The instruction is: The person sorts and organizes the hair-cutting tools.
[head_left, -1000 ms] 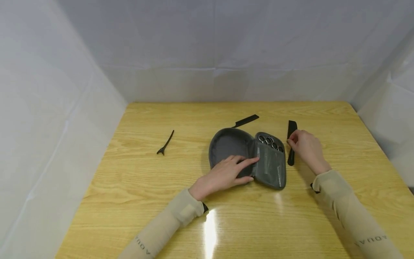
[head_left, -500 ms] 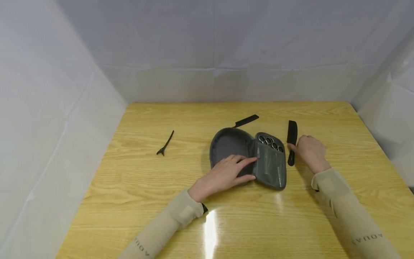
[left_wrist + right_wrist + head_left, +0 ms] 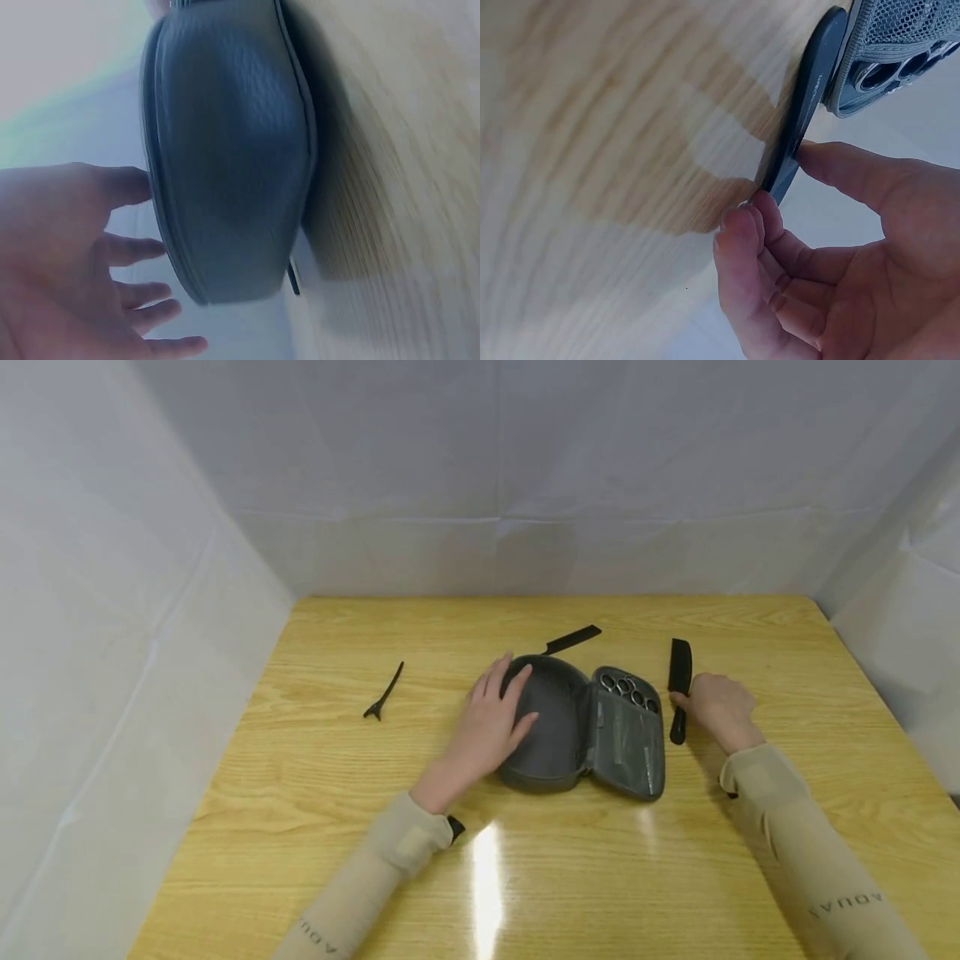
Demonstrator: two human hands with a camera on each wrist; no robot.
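A grey zip case (image 3: 558,735) lies open on the wooden table (image 3: 300,777). Its right half (image 3: 628,739) holds several scissors under mesh. My left hand (image 3: 497,710) rests with straight, spread fingers against the left rim of the case's lid (image 3: 232,150); the left wrist view shows my left hand (image 3: 82,247) beside the lid's outer shell. To the right of the case, my right hand (image 3: 693,703) pinches the handle of a black comb (image 3: 678,681). In the right wrist view, thumb and fingers (image 3: 750,217) hold the comb (image 3: 810,97) next to the case's edge (image 3: 900,52).
A second black comb (image 3: 572,640) lies just behind the case. A black hair clip (image 3: 384,692) lies to the left on the table. White sheet walls (image 3: 112,610) enclose the table on three sides.
My left hand left the case's middle fold and moved to the lid's left rim. The lid looks shifted. My right hand stays at the comb, which barely moved.
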